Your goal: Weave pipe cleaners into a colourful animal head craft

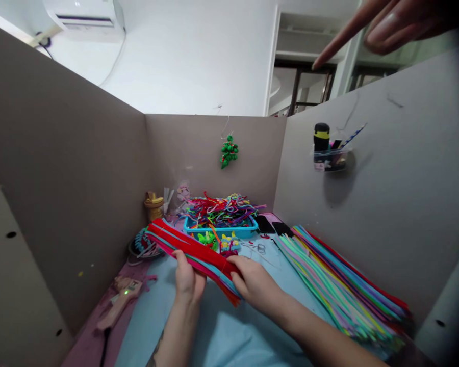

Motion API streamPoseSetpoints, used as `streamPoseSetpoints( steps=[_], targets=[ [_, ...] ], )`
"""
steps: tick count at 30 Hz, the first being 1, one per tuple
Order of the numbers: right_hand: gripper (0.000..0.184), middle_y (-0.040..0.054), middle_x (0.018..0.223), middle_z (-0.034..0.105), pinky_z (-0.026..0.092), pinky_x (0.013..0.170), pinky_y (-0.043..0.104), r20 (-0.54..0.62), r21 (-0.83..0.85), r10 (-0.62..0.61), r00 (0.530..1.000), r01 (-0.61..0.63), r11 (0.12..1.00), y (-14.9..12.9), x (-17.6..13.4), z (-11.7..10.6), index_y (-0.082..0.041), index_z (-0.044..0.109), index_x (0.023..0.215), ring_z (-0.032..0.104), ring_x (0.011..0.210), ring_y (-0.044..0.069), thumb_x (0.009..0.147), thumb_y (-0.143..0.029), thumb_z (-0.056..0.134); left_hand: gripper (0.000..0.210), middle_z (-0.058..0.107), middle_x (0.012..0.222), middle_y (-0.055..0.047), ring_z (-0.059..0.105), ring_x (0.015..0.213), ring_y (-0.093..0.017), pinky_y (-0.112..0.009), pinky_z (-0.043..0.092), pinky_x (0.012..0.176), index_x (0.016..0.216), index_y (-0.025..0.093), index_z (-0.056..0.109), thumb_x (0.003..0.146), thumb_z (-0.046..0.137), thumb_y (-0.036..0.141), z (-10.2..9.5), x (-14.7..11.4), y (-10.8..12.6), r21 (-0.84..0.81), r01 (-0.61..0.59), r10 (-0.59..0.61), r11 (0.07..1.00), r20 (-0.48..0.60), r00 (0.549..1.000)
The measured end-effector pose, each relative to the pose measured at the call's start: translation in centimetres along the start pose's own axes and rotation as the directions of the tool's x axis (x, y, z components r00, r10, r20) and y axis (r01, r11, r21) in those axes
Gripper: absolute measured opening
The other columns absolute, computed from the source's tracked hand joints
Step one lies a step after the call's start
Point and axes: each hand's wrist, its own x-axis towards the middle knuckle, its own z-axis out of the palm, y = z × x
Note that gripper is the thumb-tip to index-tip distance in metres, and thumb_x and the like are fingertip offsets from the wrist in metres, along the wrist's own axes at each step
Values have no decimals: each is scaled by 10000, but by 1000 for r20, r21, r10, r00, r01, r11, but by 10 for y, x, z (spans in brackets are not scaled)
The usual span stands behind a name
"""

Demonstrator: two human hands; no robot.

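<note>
Both of my hands hold one long bundle of pipe cleaners point(193, 248), mostly red with light blue, pink and orange strands, slanting down to the right above the table. My left hand point(187, 278) grips it from below near its middle, thumb on top. Closer to the lower right end, my right hand point(254, 280) is wrapped around it. Just beyond the bundle lie a green fuzzy figure point(207, 239) and a light blue and yellow one point(229, 241). Scissors point(260, 248) rest to their right.
A blue tray point(222, 232) heaped with tangled pipe cleaners stands at the back. Long multicoloured pipe cleaners point(340, 285) lie at right. A pink glue gun point(118, 306) with a lit green light is at left. Grey partitions surround the table. Another person's hand point(398, 25) points in from upper right.
</note>
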Motion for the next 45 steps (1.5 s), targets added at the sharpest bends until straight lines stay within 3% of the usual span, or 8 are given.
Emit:
streamPoseSetpoints(
  steps=[11,22,37,41,45],
  targets=[
    [483,104,1108,619,432,905,335,91,25,-58,994,56,998,-5,-2,-3,-152,522,1175,567,1024,216,704,-61,465,543,710,827,-94,676,771,-183,-330,530,800,1053,125,618,914,242,491,-6,5,1,13,-19,19,1000,-12,1000],
    [462,111,1092,622,429,906,327,85,13,-37,996,36,999,-5,-2,0,-137,529,1165,569,1019,213,717,-61,449,526,710,752,-75,678,711,-177,-329,533,787,1075,133,614,923,235,464,-5,1,3,19,-30,31,999,-8,999],
    [460,99,1068,632,436,874,308,68,3,-40,997,40,999,-5,-4,4,-149,528,1161,580,982,206,719,-56,442,533,709,807,-86,672,705,-171,-315,529,776,1094,131,604,911,256,491,-6,4,2,4,6,-6,1000,-45,999],
    [413,80,1031,638,448,836,288,108,53,-75,991,70,996,-8,-1,-3,-163,551,1129,588,938,188,733,-79,472,526,708,776,-77,671,710,-163,-297,529,775,1065,128,616,919,246,472,-8,5,5,28,-26,28,999,-66,997],
    [275,67,1008,617,442,838,321,96,34,-120,988,118,992,-17,9,-19,-191,613,1019,562,947,199,747,-214,577,517,709,802,-68,670,744,-164,-307,524,792,1074,148,612,925,230,463,-4,-1,11,20,-40,41,999,-64,997]
  ],
)
